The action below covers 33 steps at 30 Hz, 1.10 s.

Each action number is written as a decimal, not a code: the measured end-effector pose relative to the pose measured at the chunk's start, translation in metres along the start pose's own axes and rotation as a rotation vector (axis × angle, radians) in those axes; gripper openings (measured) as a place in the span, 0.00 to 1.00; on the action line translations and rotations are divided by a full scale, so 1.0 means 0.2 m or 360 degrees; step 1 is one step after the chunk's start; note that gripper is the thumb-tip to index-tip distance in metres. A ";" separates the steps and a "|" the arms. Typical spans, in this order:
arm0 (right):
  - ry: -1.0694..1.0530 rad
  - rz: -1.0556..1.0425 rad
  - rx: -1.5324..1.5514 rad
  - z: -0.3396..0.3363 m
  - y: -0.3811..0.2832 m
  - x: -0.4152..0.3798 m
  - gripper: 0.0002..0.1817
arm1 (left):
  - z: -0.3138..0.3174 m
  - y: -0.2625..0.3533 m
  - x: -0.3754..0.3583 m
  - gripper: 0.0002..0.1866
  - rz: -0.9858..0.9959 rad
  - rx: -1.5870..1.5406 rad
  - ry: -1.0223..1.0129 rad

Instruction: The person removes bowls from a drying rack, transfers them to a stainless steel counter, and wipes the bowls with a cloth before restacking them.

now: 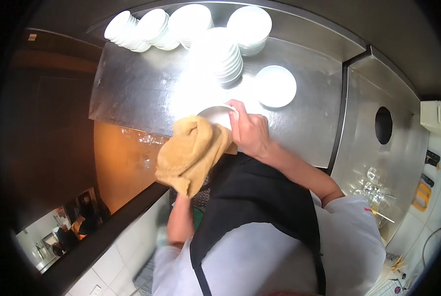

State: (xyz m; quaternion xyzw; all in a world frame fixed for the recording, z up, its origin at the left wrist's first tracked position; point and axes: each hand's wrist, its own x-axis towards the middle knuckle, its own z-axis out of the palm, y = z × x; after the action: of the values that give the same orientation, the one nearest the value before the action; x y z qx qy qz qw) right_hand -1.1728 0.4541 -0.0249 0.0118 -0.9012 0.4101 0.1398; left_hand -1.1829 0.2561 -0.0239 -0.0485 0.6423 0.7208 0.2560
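Note:
My right hand (pixel 249 129) grips the rim of a white bowl (pixel 217 116), thumb and fingers closed on its right edge. A tan towel (pixel 193 150) covers the bowl's near left side and drapes over my left hand, hiding its fingers. Only my left forearm (pixel 181 222) shows below the cloth. The towel is bunched against the bowl, held up in front of my black apron (pixel 265 190). Just beyond my right hand, a single white dish (pixel 275 87) rests on the steel counter (pixel 309 113).
Several stacks of white dishes (pixel 218 56) stand along the counter's back; the leftmost stacks lean. To the right, another steel surface has a round dark hole (pixel 383 125) and some clear glassware (pixel 376 192). A dark ledge (pixel 107 227) runs along the left.

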 end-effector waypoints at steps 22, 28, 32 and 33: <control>0.0127 0.0771 -0.0362 -0.25 0.21 0.14 0.23 | -0.21 0.10 0.40 0.37 0.0480 0.1927 -0.0362; -0.0160 0.0684 -0.0511 -0.36 0.75 0.12 0.26 | 0.12 -0.01 0.44 0.28 -0.0023 0.1777 -0.0022; 0.0037 0.0805 -0.0506 -0.39 0.85 0.14 0.25 | 0.30 -0.09 0.41 0.23 0.0139 0.1496 -0.0004; 0.0147 0.0816 -0.0533 -0.41 0.90 0.13 0.24 | 0.31 -0.14 0.43 0.25 0.0163 0.1386 -0.0066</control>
State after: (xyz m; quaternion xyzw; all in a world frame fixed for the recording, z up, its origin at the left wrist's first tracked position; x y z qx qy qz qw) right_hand -1.2034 0.6359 -0.0994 -0.2578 -0.9226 0.2778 0.0724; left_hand -1.2292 0.3426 -0.0734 0.1102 0.8826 0.3954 0.2294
